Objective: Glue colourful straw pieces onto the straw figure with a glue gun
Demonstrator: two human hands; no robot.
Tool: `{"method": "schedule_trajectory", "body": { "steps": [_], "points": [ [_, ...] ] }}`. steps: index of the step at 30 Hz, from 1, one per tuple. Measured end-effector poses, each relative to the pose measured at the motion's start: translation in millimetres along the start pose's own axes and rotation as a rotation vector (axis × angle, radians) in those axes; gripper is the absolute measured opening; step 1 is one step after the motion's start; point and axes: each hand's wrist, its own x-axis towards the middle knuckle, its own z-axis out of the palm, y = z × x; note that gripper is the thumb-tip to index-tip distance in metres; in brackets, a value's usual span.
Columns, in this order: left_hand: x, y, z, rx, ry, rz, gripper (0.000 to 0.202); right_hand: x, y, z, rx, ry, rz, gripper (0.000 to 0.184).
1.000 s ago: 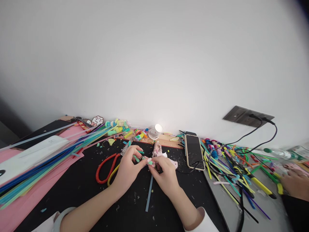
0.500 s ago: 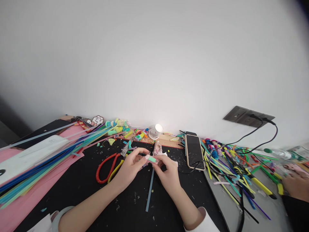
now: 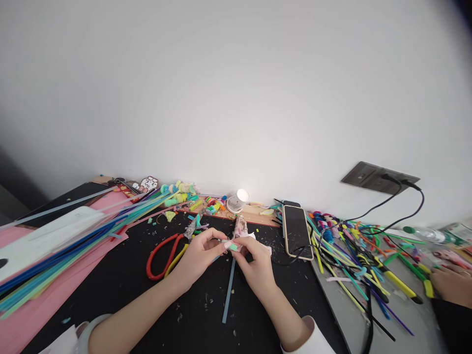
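Observation:
Over the black mat, my left hand (image 3: 202,253) and my right hand (image 3: 257,255) meet, fingertips pinched together. Between them is a small mint-green piece (image 3: 233,247), fuzzy-looking and partly hidden by the fingers. Its kind is not clear. A flat blue-grey strip (image 3: 229,292) lies on the mat below the hands. Left of my left hand rest pliers (image 3: 161,255) with a red and a yellow handle. Just beyond the fingers is a pinkish, crumpled-looking object (image 3: 241,226), beside some white paper.
A paper cup (image 3: 238,201) stands by the wall. A phone (image 3: 297,231) lies to the right, near piled pipe cleaners (image 3: 342,260) and yellow-black pliers (image 3: 400,284). Long colored strips (image 3: 99,233) cover pink paper at left. Another person's hand (image 3: 453,282) is at far right.
The mint-green piece has turned slightly and shows less between the fingers. My left fingertips have shifted a little toward the right hand.

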Motion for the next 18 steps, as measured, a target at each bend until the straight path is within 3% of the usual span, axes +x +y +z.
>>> {"method": "schedule_trajectory", "body": {
  "steps": [18],
  "points": [
    [2.8,-7.1,-1.2,-0.049,-0.007,0.148,0.026,1.3,-1.8,-1.2,0.179,-0.006,0.203,0.018]
  ]
}}
